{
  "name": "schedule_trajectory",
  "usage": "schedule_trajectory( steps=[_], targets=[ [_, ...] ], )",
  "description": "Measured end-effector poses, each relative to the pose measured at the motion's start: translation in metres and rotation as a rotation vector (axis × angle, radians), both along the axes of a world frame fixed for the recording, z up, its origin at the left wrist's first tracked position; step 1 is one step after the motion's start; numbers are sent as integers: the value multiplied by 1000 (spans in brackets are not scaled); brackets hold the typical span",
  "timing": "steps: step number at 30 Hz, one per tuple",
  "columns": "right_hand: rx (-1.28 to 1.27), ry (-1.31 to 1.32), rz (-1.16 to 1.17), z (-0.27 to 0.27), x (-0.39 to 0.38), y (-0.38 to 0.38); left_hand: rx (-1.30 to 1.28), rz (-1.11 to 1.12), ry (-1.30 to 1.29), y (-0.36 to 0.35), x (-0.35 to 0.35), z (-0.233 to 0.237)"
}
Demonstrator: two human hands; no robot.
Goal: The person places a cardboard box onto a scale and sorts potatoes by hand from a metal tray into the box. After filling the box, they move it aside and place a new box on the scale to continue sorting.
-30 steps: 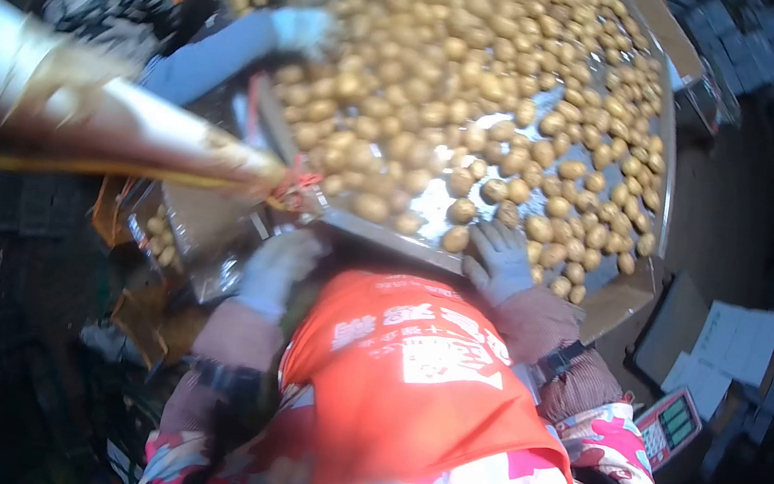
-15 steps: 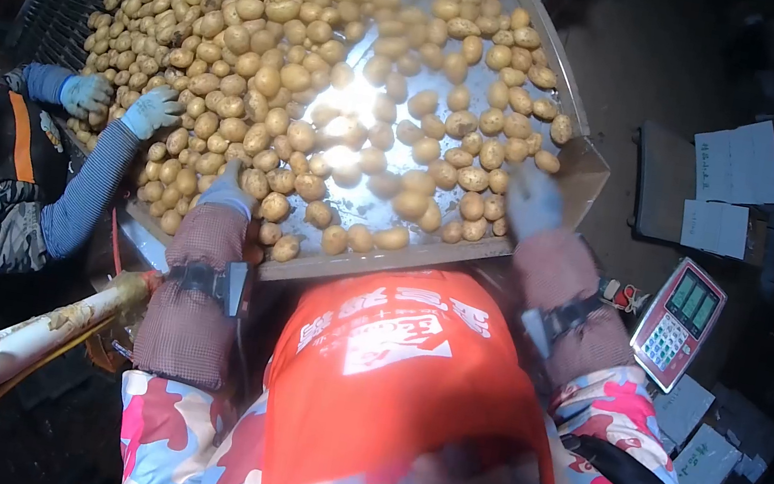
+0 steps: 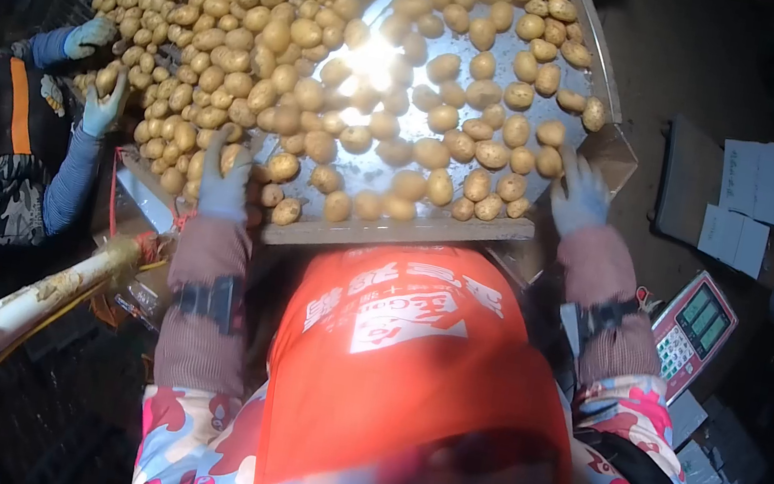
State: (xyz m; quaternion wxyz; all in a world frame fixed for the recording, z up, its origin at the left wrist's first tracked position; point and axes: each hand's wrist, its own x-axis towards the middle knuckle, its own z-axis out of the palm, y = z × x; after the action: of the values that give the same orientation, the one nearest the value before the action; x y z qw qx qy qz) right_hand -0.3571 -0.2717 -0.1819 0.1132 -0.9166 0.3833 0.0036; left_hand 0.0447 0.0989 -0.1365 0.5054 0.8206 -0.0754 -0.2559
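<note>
Many potatoes [image 3: 268, 31] lie on a metal sorting table [image 3: 372, 174], densest at the left, with bare metal showing between them at centre and right. My left hand [image 3: 226, 178], in a pale glove, is at the front edge among potatoes, its fingers apart and pointing forward; a potato shows beside the fingers. At the right front corner my right hand [image 3: 579, 193], also gloved, has its fingers spread, with the fingertips next to the nearest potatoes. Neither hand has a potato lifted.
A co-worker's gloved hands [image 3: 103, 104] are at the table's left side, one by a potato. A white pipe [image 3: 22, 311] slants at lower left. A scale display [image 3: 694, 331] stands at right, near a cart with white cartons [image 3: 763, 182]. A red apron [image 3: 391, 344] covers my front.
My left hand has straightened at the front edge; my right hand has moved outward to the right corner. Some potatoes have shifted. The co-worker's hands have moved, one back toward the table's edge.
</note>
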Motion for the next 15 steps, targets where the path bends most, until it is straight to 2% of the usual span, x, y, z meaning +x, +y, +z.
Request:
schedule_trajectory(
  steps=[1,2,4,5,6,9,11,12,13,14,15],
  targets=[
    [-58,45,-19,16,3,18,-204,111,268,6,-15,22],
    [-115,86,-35,26,12,33,-357,187,423,15,-31,37],
    [51,-265,170,6,45,80,-569,257,670,68,-57,43],
    [98,-281,413,21,72,101,-631,247,760,110,-62,32],
    [139,-299,657,35,95,117,-644,277,765,142,-67,34],
    [30,-531,910,3,147,117,-728,385,788,227,-63,36],
    [163,-251,843,28,165,80,-847,489,801,287,-37,25],
    [102,-74,737,43,174,65,-754,794,693,318,-8,4],
    [39,103,630,52,177,54,-664,949,603,331,0,-4],
    [-126,-88,666,39,157,38,-558,1092,509,343,8,-13],
    [-193,-161,668,27,137,21,-472,1086,449,344,5,-16]
  ],
)
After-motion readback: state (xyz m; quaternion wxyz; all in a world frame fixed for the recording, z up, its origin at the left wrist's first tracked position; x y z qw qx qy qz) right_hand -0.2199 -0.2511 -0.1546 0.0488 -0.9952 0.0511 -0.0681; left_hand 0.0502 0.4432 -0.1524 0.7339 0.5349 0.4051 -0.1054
